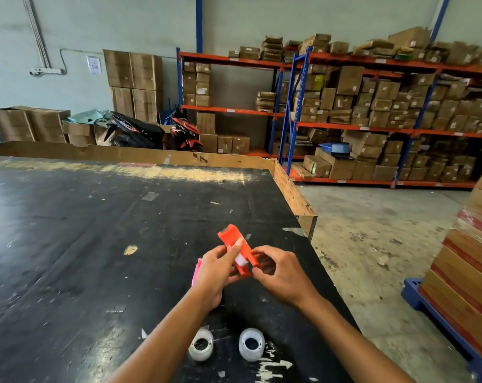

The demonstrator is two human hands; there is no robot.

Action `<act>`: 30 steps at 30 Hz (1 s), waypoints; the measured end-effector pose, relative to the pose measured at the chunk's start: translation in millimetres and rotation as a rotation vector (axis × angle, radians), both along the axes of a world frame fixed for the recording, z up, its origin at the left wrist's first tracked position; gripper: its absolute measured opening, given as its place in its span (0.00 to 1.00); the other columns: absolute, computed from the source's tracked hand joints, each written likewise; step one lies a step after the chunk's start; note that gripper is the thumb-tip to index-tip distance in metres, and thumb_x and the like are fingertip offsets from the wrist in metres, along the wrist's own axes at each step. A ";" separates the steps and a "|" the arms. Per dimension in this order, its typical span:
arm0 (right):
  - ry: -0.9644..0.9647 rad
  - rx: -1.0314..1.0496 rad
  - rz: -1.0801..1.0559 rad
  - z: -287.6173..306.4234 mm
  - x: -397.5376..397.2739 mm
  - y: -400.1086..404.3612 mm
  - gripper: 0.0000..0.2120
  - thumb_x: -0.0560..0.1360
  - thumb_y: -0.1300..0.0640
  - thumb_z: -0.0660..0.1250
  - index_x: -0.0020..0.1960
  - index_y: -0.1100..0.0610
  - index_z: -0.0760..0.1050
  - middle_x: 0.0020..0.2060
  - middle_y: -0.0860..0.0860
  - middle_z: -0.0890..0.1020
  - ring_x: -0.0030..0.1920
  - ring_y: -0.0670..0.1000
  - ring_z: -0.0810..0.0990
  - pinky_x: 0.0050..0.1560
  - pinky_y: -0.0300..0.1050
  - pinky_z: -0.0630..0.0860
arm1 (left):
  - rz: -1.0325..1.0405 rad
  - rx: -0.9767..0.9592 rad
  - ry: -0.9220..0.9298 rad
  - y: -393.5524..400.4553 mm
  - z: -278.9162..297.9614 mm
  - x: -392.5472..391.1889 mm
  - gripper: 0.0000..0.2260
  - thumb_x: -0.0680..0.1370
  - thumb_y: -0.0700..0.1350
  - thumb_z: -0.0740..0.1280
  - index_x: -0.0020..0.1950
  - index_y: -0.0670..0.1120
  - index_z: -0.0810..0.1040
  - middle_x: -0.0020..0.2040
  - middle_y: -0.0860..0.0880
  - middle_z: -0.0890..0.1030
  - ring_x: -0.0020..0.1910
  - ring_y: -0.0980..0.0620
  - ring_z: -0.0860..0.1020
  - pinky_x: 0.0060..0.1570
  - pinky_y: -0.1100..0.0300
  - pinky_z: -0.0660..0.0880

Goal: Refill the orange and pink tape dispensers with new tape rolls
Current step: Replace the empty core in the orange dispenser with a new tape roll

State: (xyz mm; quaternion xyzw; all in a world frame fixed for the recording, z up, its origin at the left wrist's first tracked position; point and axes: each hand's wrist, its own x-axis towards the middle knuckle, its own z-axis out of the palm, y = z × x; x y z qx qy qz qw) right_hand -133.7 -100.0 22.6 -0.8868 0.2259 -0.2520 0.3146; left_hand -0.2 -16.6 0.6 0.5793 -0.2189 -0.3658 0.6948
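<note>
Two hands (251, 269), one orange dispenser (235, 248), two tape rolls (226, 344).

The bright pink plastic tape dispenser (196, 272) is mostly hidden behind the left hand (216, 272). The scuffed black worktop (96, 230) runs off the left and bottom edges. Both forearms are cut off below.

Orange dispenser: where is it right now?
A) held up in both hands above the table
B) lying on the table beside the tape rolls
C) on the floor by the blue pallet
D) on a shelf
A: the orange dispenser is gripped between the left hand and right hand, above the black table.
</note>
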 end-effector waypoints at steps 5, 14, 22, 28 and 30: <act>-0.096 0.273 0.035 11.4 6.5 -3.2 0.06 0.72 0.52 0.71 0.49 0.49 0.81 0.42 0.48 0.86 0.43 0.43 0.84 0.45 0.32 0.79 | 0.022 -0.078 -0.073 6.5 -1.4 2.3 0.15 0.75 0.53 0.70 0.57 0.45 0.80 0.49 0.42 0.87 0.48 0.44 0.85 0.44 0.51 0.81; -0.202 0.393 0.136 5.9 24.2 16.7 0.04 0.75 0.53 0.70 0.48 0.46 0.80 0.38 0.48 0.85 0.40 0.49 0.85 0.41 0.40 0.82 | 0.184 -0.056 -0.203 -0.5 -7.3 -6.6 0.13 0.81 0.51 0.57 0.49 0.45 0.79 0.36 0.49 0.86 0.35 0.55 0.84 0.32 0.60 0.79; -0.162 0.317 -0.090 6.8 11.5 0.5 0.10 0.74 0.51 0.70 0.48 0.57 0.83 0.41 0.62 0.84 0.41 0.60 0.84 0.46 0.58 0.81 | 0.253 0.085 -0.213 0.6 -8.1 15.1 0.12 0.74 0.50 0.58 0.33 0.47 0.74 0.23 0.55 0.71 0.27 0.51 0.67 0.29 0.56 0.64; 0.347 0.091 -0.322 -9.6 11.8 -34.4 0.16 0.71 0.47 0.67 0.43 0.60 0.82 0.44 0.56 0.86 0.44 0.55 0.84 0.45 0.49 0.79 | 0.144 0.111 -0.194 -14.5 14.7 4.8 0.14 0.78 0.51 0.59 0.44 0.43 0.77 0.28 0.50 0.74 0.22 0.56 0.74 0.22 0.63 0.69; 0.480 -0.018 -0.377 -22.4 14.1 -33.7 0.18 0.71 0.46 0.67 0.50 0.61 0.80 0.49 0.57 0.84 0.48 0.58 0.83 0.45 0.49 0.76 | 0.112 0.127 -0.125 -9.8 13.1 2.9 0.15 0.79 0.52 0.58 0.44 0.42 0.77 0.28 0.49 0.76 0.21 0.56 0.75 0.22 0.63 0.70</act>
